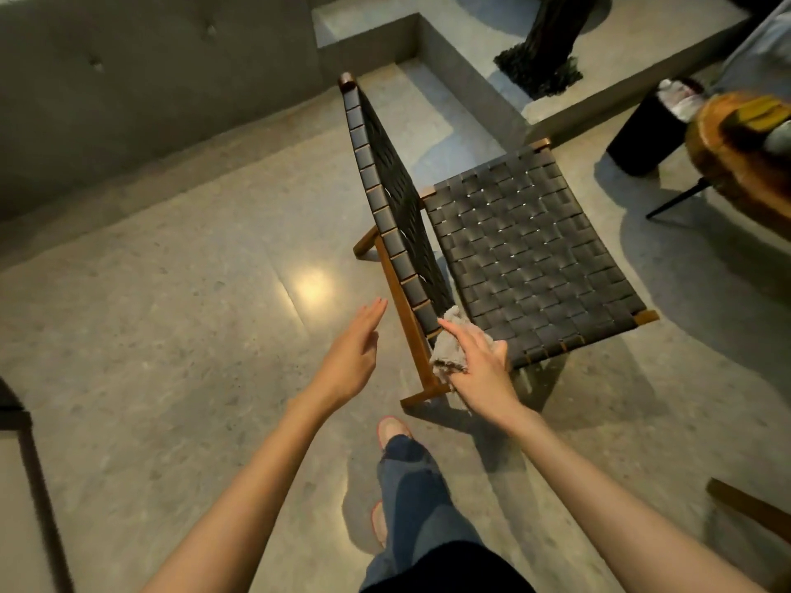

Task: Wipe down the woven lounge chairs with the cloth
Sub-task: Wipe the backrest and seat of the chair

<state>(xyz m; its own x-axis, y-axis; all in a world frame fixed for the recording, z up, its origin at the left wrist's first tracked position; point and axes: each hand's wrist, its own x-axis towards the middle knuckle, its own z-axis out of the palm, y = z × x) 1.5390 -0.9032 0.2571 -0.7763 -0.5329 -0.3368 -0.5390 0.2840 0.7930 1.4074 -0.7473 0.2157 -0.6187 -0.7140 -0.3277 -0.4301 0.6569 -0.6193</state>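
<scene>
A low lounge chair (526,250) with black woven straps on a brown wooden frame stands on the floor in front of me, its backrest on the left and its seat to the right. My right hand (481,361) holds a crumpled grey cloth (449,350) against the near corner where backrest and seat meet, the index finger stretched along the cloth. My left hand (351,357) hovers over the floor just left of the chair's frame, fingers straight and together, touching nothing.
Polished grey stone floor (171,314) spreads to the left. A concrete step and ledge (449,66) with a dark sculpture (543,49) lie behind the chair. A black bin (646,130) and a round wooden table (740,156) stand at right. Other wooden frames (744,507) sit at both edges.
</scene>
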